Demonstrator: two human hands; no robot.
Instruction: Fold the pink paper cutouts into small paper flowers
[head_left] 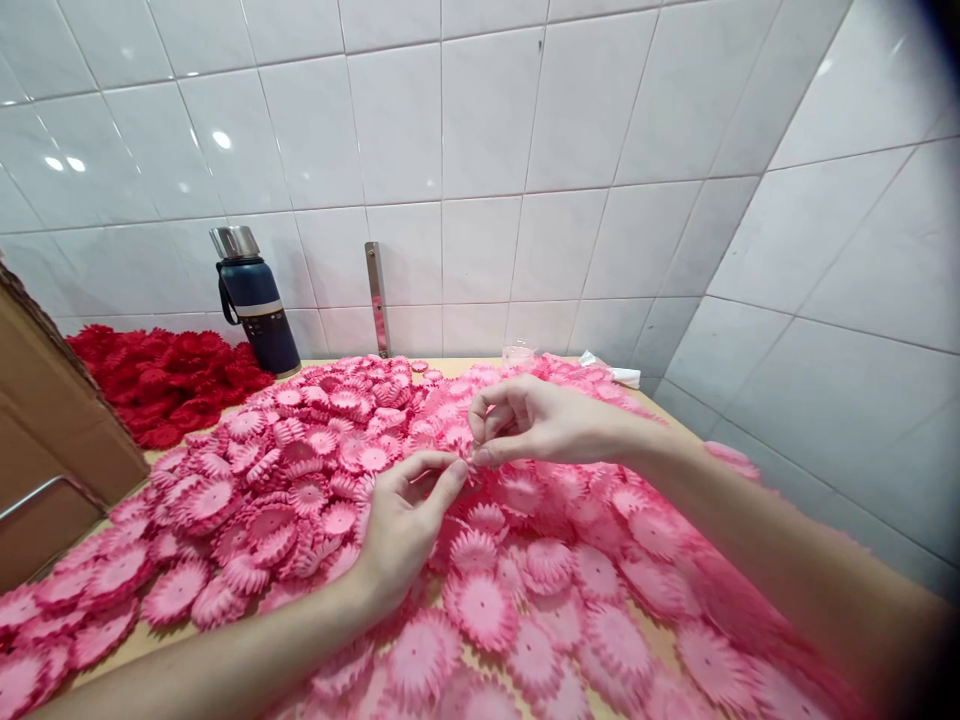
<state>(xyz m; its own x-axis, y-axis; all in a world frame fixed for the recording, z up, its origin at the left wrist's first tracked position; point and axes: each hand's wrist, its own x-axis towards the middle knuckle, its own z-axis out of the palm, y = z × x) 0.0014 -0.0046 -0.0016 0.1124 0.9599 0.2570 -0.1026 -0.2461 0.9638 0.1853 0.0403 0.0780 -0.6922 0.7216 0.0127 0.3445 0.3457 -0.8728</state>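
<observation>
Pink discs (plus a bottle) crowd the tan table.

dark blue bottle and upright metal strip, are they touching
Apart: the head view shows white tile between the dark blue bottle and the metal strip.

Tiles at twelve o'clock: glossy, smooth ceramic, catching light. Strip at ten: shiny metal. Bottle between nine and ten: nearly matt body, polished metal cap. Carton at nine: dull cardboard, its edge rough. Red pile, also at nine: matt, crinkly. Discs at six: matt, pleated at the rims; cloth or paper, I cannot tell.
</observation>
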